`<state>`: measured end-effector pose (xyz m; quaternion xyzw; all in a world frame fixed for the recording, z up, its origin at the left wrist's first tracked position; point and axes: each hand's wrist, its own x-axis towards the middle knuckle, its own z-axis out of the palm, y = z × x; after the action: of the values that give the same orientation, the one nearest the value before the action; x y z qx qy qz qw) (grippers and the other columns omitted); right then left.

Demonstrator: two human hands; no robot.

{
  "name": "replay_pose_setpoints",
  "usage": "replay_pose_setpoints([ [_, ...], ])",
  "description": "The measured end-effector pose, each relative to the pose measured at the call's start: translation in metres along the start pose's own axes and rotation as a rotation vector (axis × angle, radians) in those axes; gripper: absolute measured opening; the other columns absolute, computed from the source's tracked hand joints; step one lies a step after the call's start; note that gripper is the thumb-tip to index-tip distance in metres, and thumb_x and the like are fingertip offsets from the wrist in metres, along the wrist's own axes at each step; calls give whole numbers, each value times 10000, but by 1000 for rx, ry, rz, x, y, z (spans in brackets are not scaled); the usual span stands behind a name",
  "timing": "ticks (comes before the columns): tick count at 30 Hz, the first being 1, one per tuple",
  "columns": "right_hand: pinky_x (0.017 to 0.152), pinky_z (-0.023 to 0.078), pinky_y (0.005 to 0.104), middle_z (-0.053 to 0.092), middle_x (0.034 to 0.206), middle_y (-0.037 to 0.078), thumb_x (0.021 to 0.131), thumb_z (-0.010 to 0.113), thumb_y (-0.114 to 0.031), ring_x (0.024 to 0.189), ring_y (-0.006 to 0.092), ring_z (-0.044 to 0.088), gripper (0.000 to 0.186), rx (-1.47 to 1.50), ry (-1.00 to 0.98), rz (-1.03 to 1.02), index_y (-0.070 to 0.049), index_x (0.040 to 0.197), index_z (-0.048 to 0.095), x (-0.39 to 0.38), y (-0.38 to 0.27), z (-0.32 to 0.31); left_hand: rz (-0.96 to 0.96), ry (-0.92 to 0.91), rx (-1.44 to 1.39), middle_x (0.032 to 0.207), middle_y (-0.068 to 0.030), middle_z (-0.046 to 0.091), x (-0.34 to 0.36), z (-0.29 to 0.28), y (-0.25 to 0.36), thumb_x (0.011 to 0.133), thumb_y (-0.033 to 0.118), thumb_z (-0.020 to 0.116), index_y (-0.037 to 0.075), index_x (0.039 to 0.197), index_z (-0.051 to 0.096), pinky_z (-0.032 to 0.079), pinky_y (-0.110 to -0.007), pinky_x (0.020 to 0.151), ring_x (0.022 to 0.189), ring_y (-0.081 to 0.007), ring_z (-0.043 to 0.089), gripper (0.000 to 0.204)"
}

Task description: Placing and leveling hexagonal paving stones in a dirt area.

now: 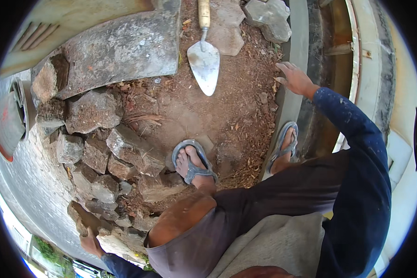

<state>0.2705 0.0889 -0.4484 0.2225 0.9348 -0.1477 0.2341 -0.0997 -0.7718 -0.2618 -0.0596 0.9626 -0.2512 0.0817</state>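
Beside the stone heap (95,111) | left grip (91,243) grasps a stone (81,217) | right grip (294,79) empty at the kerb (289,105) | seemingly partway: one stone in hand, many heaped, trowel (204,62) unheld

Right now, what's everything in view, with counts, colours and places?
Pointed metal trowel, wooden handle: one, silver, top centre.
Rough broken blocks: over a dozen, brown, left.
Weathered slab: one, grey, upper left.
Angular pavers: at least two, grey and brown, top.
Long concrete edging: one, grey, right.
Leafy soil: one patch, brown, centre.
Feet: two, grey sandals, centre and right.
Left hand: one, blue sleeve, gripping brown block, lower left.
Right hand: one, blue sleeve, at edging.
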Motion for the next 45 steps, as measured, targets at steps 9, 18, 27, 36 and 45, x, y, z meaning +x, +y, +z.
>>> replay_pose_setpoints([
  [9,886,510,492,662,1088,206,1000,592,-408,1005,402,651,423,298,-148,-126,-26,1177,630,-7,-1,5,281,-30,-727,1021,-237,710,-122,-208,101,892,403,663,-137,1211,643,510,-413,852,914,-308,660,628],
  [18,984,542,480,589,1341,202,975,392,-737,1154,299,643,902,2140,-460,15,-15,1516,372,-51,-101,-65,1589,322,-495,1083,-197,722,-220,-294,466,602,200,853,-25,1276,622,602,-383,817,955,-315,740,746],
  [27,1047,525,520,609,1328,160,942,642,-280,1226,304,616,501,2635,191,362,-38,1362,513,-14,-6,10,1923,460,-232,1400,-151,596,-249,-215,659,575,216,899,47,1395,525,555,-392,972,1301,-299,583,917],
  [36,1058,521,453,638,1288,160,931,696,-202,1169,285,645,474,2591,217,299,19,1324,548,8,-1,35,1793,379,-450,1350,-119,588,-251,-178,660,672,128,812,55,1356,532,559,-397,969,1337,-328,537,743],
  [45,1025,521,407,652,1251,134,878,779,-185,1147,233,639,515,2523,365,255,23,1296,562,47,6,58,1595,416,-497,1223,-184,566,-261,-108,690,645,97,852,31,1207,559,535,-451,952,1200,-411,540,637],
])
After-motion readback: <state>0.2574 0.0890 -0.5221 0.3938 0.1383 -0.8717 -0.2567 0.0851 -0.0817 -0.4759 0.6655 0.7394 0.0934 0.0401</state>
